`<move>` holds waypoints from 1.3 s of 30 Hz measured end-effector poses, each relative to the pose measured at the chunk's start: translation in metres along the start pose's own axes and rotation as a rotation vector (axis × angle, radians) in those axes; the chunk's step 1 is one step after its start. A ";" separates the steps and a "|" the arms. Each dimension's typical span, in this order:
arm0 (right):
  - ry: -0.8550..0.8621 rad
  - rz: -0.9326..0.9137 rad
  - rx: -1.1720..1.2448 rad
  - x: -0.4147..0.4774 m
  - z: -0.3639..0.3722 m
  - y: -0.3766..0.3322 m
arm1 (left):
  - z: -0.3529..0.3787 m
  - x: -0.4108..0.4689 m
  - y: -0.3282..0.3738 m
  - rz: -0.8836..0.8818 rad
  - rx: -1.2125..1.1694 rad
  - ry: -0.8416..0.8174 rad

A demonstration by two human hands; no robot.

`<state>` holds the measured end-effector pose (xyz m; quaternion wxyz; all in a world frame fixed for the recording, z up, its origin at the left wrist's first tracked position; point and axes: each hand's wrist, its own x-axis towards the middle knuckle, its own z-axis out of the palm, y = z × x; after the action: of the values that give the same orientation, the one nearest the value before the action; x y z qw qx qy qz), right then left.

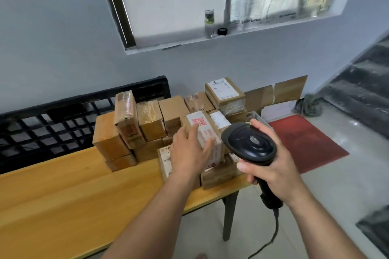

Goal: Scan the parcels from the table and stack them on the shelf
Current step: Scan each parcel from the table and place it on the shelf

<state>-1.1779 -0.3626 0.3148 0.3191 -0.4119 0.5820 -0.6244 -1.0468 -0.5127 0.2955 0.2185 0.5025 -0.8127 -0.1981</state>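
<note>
Right, two hands in play. The left hand (189, 151) is spread wide, fingers straight, laid flat on one parcel (207, 126) with a red square code on its white label. That parcel sits on top of the front of the pile, at the right end of the wooden table (63, 195). The right hand (271, 166) is wrapped tight round the handle of one black scanner (250, 143), head tilted toward the pile, its single cable (273, 235) trailing to the floor. The brown boxes number at least a dozen, some half hidden, so no exact count. One labelled box (224, 92) tops the back corner. Behind the pile stands one black grid crate (63, 120), and there's one red mat (305, 141) on the floor.
</note>
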 end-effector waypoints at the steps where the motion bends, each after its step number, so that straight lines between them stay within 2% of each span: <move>1: 0.016 0.007 -0.003 0.002 -0.003 0.002 | 0.007 0.008 0.004 0.009 0.042 -0.020; 4: 0.057 0.025 -0.006 0.007 -0.009 0.008 | 0.023 0.025 0.014 0.000 0.171 -0.107; 9: 0.059 0.053 -0.023 0.011 -0.011 0.018 | 0.031 0.038 0.014 -0.139 0.254 -0.179; 17: 0.042 0.041 0.002 0.011 -0.002 0.018 | -0.005 0.038 -0.010 -0.396 0.126 -0.303; 20: 0.015 0.039 0.013 0.006 0.005 0.018 | -0.026 0.040 -0.024 -0.469 0.009 -0.352; 23: -0.021 0.029 0.009 0.000 0.013 0.015 | -0.047 0.036 -0.040 -0.511 -0.091 -0.438; 26: -0.041 -0.004 -0.003 -0.008 0.018 0.010 | -0.062 0.022 -0.051 -0.484 -0.081 -0.503; 30: -0.071 -0.042 0.022 -0.019 0.029 0.003 | -0.064 0.008 -0.076 -0.472 -0.106 -0.411; 36: -0.161 -0.087 0.018 -0.036 0.047 -0.008 | -0.103 -0.048 -0.093 -0.442 -0.681 -0.144; 39: -0.223 -0.087 0.047 -0.044 0.061 -0.016 | -0.118 -0.070 -0.108 -0.410 -0.806 0.003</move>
<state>-1.1022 -0.3506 0.3235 0.3642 -0.4958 0.5096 -0.6015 -0.8746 -0.5064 0.3238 0.3539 0.5284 -0.5541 -0.5371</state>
